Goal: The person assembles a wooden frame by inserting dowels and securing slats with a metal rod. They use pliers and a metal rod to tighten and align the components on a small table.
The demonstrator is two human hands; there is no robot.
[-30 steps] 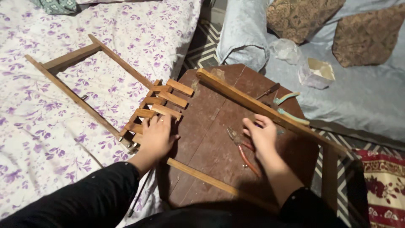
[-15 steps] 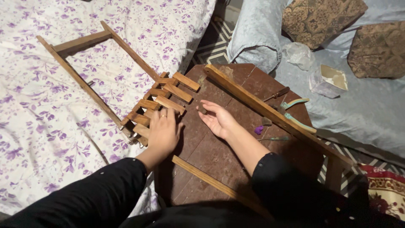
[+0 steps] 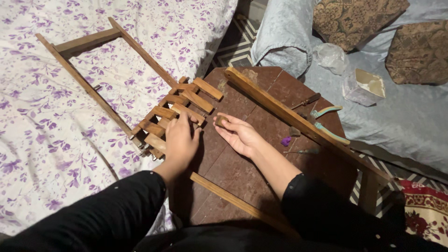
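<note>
Nearest the camera, a loose wooden strip [image 3: 233, 198] lies on the dark brown table [image 3: 242, 163], its long axis running from near left to lower right.

Left hand [image 3: 179, 140]: palm down, fingers spread flat, pressing on the slatted end of the wooden frame [image 3: 154, 119]. It clasps nothing; it bears on the short slats [image 3: 186, 100].

Right hand [image 3: 238, 133]: palm up and open on the table, just beside the left hand. Its fingertips pinch a small brown wooden piece [image 3: 220, 120], held close to the slats.

Frame position: the slatted end rests on the left edge of the table; the remainder extends over the floral bedsheet [image 3: 56, 140]. The long axis runs diagonally, from the slats at centre up to the far left, where a crossbar joins the two long rails.

Beyond the right hand, a long wooden plank [image 3: 289, 116] crosses the table diagonally from upper centre to lower right. A small purple object [image 3: 285, 141] lies against its near side. Hand tools [image 3: 326, 112] lie behind it.

Farthest back, patterned cushions [image 3: 359, 21] rest on grey bedding.
</note>
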